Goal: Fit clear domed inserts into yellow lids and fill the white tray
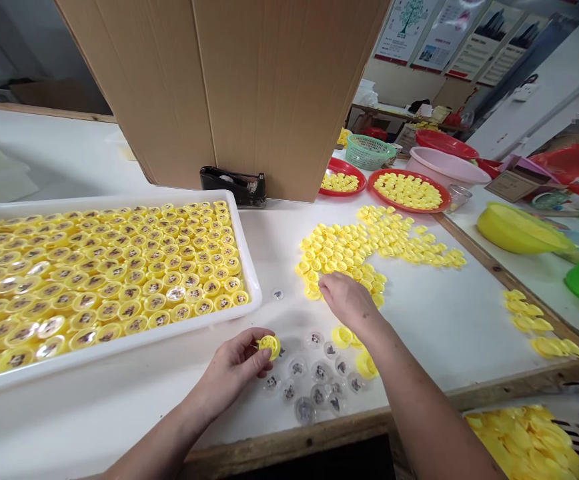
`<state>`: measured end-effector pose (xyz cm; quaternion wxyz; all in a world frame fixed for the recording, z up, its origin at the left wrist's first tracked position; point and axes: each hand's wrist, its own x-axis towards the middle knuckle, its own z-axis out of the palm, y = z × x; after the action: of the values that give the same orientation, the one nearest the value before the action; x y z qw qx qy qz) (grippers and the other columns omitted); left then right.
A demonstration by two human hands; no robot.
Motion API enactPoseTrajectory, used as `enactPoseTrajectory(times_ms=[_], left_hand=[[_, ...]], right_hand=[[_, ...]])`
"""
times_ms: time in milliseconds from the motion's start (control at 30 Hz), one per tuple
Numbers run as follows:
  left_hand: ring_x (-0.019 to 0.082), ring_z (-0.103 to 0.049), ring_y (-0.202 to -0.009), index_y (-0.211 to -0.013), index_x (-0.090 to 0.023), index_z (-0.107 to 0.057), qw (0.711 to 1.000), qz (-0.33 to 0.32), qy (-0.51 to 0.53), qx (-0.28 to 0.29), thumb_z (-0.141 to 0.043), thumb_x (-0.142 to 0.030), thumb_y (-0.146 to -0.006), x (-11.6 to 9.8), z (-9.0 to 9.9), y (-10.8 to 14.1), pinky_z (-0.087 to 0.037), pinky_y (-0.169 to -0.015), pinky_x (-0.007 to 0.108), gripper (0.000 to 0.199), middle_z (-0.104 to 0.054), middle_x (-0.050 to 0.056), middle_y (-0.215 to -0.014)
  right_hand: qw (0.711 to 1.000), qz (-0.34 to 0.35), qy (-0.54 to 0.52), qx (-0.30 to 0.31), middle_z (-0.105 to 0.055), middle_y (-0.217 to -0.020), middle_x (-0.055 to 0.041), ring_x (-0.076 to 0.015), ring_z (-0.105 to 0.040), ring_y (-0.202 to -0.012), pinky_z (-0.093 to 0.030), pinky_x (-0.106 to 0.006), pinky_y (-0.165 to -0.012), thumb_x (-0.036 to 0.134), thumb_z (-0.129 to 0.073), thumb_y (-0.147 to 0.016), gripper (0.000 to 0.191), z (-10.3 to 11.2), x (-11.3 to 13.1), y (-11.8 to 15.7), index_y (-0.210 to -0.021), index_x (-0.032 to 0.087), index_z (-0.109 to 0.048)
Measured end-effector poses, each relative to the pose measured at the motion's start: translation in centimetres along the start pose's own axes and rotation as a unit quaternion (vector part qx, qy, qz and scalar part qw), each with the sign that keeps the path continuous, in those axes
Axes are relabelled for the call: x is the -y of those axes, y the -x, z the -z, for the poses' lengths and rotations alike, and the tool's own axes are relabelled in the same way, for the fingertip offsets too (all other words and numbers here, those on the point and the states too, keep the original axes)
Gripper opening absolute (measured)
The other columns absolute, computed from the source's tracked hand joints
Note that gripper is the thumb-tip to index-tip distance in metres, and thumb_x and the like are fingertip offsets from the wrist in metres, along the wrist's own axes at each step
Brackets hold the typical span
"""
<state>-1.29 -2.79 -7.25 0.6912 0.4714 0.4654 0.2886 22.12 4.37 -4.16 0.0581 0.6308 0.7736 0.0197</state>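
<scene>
the left hand point(232, 365) is pinching a yellow plastic cap point(269, 346) just above the white worktable point(179, 393), its thumb and fingers closed on the rim so that the cap's ribbed face is left showing. the right hand point(348, 301) is hanging over the near edge of a loose heap of yellow caps point(354, 247), its fingertips point(323, 283) bent down among them, fingers nearly together (whether they have actually picked one up, i cannot tell).

just below the hands, a small scatter of clear plastic domes point(317, 377) is lying on the table, each with a little dark figure inside, and a couple of loose yellow caps point(364, 363) are sitting beside them. everything seems to be spread out flat so that both hands can get at it without stretching — caps on one side, domes on the other.

to the left, a white plastic tray point(252, 287) is holding neat rows of finished-looking yellow capsules, its rim sitting just beside the left hand. farther off, two red plates point(409, 190) are holding more yellow caps — sorted apart, it seems, from the heap.
</scene>
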Motion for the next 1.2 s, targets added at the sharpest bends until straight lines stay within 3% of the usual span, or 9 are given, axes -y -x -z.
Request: enactPoseTrajectory(times_ms=[133,267,433,533,667,900,1200], left_hand=[[0.018,-0.061,-0.075,-0.103,-0.015,-0.058,1.0,0.003,0.01,-0.014,-0.058,-0.048,-0.079,0.2,0.1,-0.1,-0.049,-0.069,0.031,0.041,-0.061,0.005,-0.084],[0.017,-0.06,-0.071,-0.101,-0.015,-0.057,0.999,0.003,0.03,-0.035,-0.061,-0.047,-0.076,0.5,0.3,-0.4,-0.049,-0.064,0.029,0.041,-0.06,0.004,-0.08],[0.017,-0.062,-0.071,-0.118,-0.017,-0.051,0.996,0.018,0.073,-0.054,-0.064,-0.045,-0.075,0.7,0.3,-0.4,-0.049,-0.065,0.029,0.053,-0.061,0.004,-0.083],[0.017,-0.062,-0.075,-0.118,-0.015,-0.053,0.994,0.037,0.091,-0.051,-0.066,-0.044,-0.074,1.0,0.4,-0.5,-0.049,-0.07,0.03,0.054,-0.064,0.006,-0.089],[0.017,-0.062,-0.076,-0.114,-0.016,-0.055,0.992,0.037,0.117,-0.042,-0.067,-0.041,-0.075,1.1,0.5,-0.4,-0.049,-0.072,0.03,0.049,-0.064,0.006,-0.089],[0.017,-0.064,-0.076,-0.11,-0.016,-0.055,0.985,0.043,0.165,-0.034,-0.068,-0.039,-0.074,0.7,0.4,-0.3,-0.049,-0.071,0.028,0.045,-0.064,0.005,-0.088],[0.016,-0.064,-0.075,-0.116,-0.015,-0.052,0.974,0.049,0.221,-0.031,-0.07,-0.038,-0.073,0.8,0.6,-0.4,-0.05,-0.068,0.026,0.052,-0.065,0.005,-0.086]], right_hand=[[1.0,-0.005,-0.01,-0.016,-0.06,-0.084,-0.0036,-0.0158,-0.057,-0.078,-0.032,-0.024,-0.058,0.021,-0.043,-0.093,0.022,0.6,-0.5,-1.2,-0.083,0.02,-0.063],[1.0,-0.018,-0.008,-0.021,-0.06,-0.087,-0.0065,-0.0181,-0.056,-0.084,-0.034,-0.025,-0.063,0.017,-0.038,-0.094,0.025,1.0,-0.2,0.7,-0.089,0.018,-0.063],[0.997,0.054,-0.011,0.045,-0.06,-0.08,-0.004,-0.019,-0.056,-0.078,-0.036,-0.027,-0.064,0.012,-0.06,-0.081,0.009,0.9,1.6,4.1,-0.075,0.018,-0.063],[0.993,0.087,-0.011,0.073,-0.06,-0.079,-0.0045,-0.0209,-0.056,-0.077,-0.036,-0.029,-0.064,0.007,-0.063,-0.075,0.011,0.3,2.7,4.9,-0.072,0.017,-0.061],[0.991,0.1,-0.021,0.089,-0.061,-0.08,-0.0061,-0.0219,-0.056,-0.078,-0.037,-0.03,-0.065,0.004,-0.057,-0.077,0.013,-0.1,3.3,4.9,-0.077,0.017,-0.061],[0.988,0.096,-0.071,0.102,-0.06,-0.086,-0.0056,-0.0207,-0.058,-0.08,-0.038,-0.028,-0.065,0.018,-0.059,-0.08,0.006,-0.2,3.5,5.0,-0.087,0.018,-0.058],[0.985,0.058,-0.14,0.077,-0.059,-0.084,-0.0065,-0.0205,-0.058,-0.077,-0.042,-0.03,-0.067,0.015,-0.056,-0.077,0.006,-0.8,3.9,4.8,-0.083,0.016,-0.056]])
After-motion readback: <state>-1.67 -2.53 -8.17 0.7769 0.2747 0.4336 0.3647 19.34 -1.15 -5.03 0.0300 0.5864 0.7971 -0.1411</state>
